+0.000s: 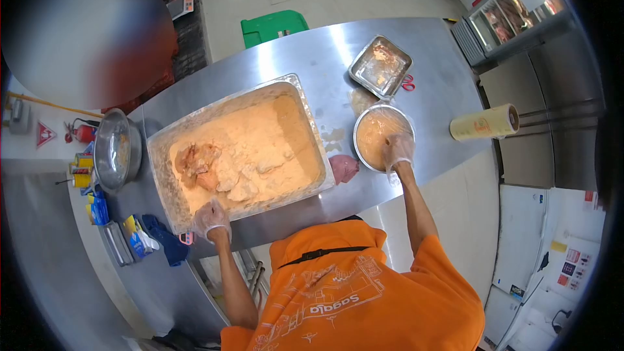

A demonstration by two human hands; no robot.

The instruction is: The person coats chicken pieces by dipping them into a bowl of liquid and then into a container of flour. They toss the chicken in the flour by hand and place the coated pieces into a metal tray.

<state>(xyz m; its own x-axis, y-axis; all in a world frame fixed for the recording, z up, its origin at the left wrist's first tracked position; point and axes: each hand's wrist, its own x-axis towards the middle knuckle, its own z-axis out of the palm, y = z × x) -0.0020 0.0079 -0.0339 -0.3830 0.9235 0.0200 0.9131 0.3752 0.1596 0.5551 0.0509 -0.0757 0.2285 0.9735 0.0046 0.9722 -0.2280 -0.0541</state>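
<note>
A large rectangular tub (pixel 311 107) stands on the steel table, with pale orange flour (pixel 260 133) spread inside. Coated pieces of meat (pixel 244 179) lie in the flour, beside a clump of darker, wetter meat (pixel 197 161). My left hand (pixel 212 219), in a clear plastic glove, is at the tub's near left corner, its fingers curled together. My right hand (pixel 398 151), also gloved, reaches over the near right side of a round metal bowl (pixel 356 140) of orange liquid (pixel 372 135). Its fingertips are low in the bowl and partly hidden.
Behind the bowl sits a smeared metal pan (pixel 398 80) with red-handled scissors (pixel 408 82) beside it. A pink bundle (pixel 343 168) lies between tub and bowl. A roll of film (pixel 481 123) is at the right, a steel basin (pixel 133 149) at the left. Another person (pixel 153 68) stands across.
</note>
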